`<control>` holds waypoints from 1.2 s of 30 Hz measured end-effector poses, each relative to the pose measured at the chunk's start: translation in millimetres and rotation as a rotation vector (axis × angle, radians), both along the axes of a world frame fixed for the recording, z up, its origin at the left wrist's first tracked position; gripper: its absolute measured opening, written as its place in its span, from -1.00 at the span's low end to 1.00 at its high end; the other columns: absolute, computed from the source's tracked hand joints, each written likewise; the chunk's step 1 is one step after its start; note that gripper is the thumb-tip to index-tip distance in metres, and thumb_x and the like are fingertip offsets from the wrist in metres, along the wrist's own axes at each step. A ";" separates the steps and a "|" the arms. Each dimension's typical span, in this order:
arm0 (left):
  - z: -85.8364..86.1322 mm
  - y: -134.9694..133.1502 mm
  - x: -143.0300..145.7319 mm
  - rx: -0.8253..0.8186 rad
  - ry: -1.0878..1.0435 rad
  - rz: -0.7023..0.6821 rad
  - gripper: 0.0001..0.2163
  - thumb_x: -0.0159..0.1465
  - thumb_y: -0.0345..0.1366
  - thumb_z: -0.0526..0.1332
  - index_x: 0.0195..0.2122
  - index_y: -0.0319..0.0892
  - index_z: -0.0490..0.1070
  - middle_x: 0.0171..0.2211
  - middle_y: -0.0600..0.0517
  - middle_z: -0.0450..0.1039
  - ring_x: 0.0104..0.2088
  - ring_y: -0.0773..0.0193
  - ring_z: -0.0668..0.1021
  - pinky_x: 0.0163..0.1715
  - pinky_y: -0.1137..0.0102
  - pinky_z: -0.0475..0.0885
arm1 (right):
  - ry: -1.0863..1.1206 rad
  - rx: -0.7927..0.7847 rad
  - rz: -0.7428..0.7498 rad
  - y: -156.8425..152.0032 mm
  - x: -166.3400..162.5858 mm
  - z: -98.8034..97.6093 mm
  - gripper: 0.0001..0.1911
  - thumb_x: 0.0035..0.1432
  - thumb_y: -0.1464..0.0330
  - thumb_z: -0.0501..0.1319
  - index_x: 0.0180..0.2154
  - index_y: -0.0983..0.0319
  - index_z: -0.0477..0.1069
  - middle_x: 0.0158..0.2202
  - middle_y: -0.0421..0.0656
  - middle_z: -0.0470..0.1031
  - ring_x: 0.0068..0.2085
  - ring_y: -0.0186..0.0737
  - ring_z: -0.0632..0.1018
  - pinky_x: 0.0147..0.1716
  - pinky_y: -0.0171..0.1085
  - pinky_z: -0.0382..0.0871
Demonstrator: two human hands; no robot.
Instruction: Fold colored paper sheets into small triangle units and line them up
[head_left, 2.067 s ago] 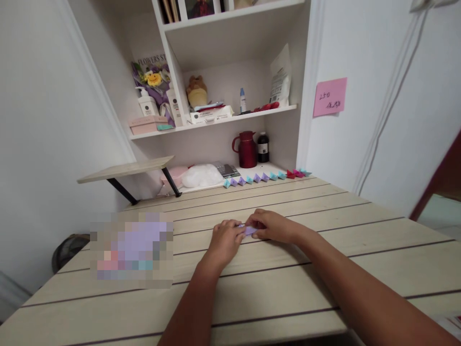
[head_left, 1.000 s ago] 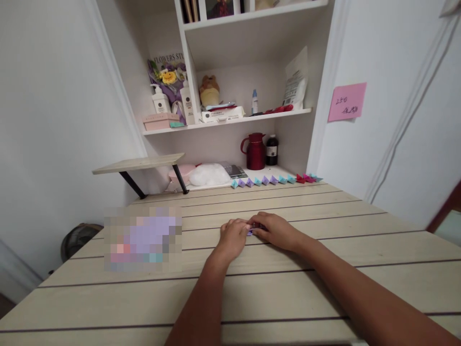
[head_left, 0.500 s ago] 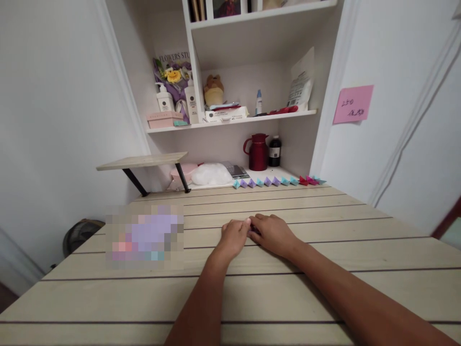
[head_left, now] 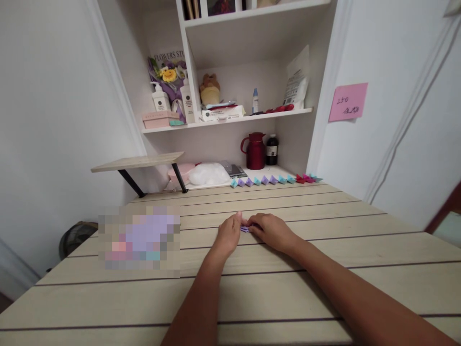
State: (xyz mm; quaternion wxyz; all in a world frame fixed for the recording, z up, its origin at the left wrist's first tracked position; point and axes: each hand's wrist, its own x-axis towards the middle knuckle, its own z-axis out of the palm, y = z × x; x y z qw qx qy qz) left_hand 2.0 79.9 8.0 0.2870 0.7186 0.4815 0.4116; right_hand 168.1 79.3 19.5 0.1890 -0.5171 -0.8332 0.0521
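A small folded piece of purple paper (head_left: 245,229) shows between my two hands at the middle of the table. My left hand (head_left: 229,233) is closed at its left side, thumb raised. From the right, my right hand (head_left: 271,230) grips the paper with bent fingers. Most of the paper is covered by the fingers, so its full shape is hidden. Beyond the hands, a row of small folded paper pieces (head_left: 264,180) in turquoise, purple, red and pink runs along the table's back edge.
The slatted wooden table (head_left: 288,298) fills the foreground. A pixelated patch (head_left: 147,235) hides purple and other coloured things at left. A small raised wooden shelf (head_left: 140,162) stands behind it. A red jug (head_left: 255,151) and a dark bottle (head_left: 272,150) stand at the back.
My hands have parted slightly, the left thumb has lifted, and more of the purple paper shows between them. The whole view has shifted a little.
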 end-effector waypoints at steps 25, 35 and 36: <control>-6.5 8.3 -5.8 0.213 0.400 0.104 -0.90 0.21 -0.38 0.20 -0.34 -0.11 0.51 -0.26 0.01 0.49 -0.17 0.22 0.47 -0.13 0.33 0.33 | 0.071 -0.032 0.031 2.8 13.1 1.9 -0.71 0.23 0.16 0.08 -0.27 0.17 0.49 -0.30 -0.12 0.59 -0.28 -0.17 0.53 -0.33 -0.31 0.22; -4.1 7.9 -4.2 0.186 0.417 0.103 -0.82 0.29 -0.24 0.13 -0.29 -0.07 0.54 -0.35 0.02 0.44 -0.26 0.24 0.48 -0.21 0.38 0.33 | 0.056 -0.060 0.025 1.7 14.0 3.7 -0.77 0.06 0.21 0.26 -0.22 0.14 0.49 -0.32 -0.19 0.58 -0.33 -0.21 0.51 -0.39 -0.34 0.19; -4.0 8.3 -5.5 0.186 0.403 0.095 -0.78 0.31 -0.23 0.08 -0.28 -0.08 0.54 -0.35 0.02 0.44 -0.25 0.24 0.48 -0.21 0.39 0.33 | 0.055 -0.060 0.021 2.2 14.3 3.6 -0.79 0.08 0.23 0.25 -0.22 0.14 0.49 -0.32 -0.18 0.58 -0.32 -0.20 0.51 -0.39 -0.33 0.19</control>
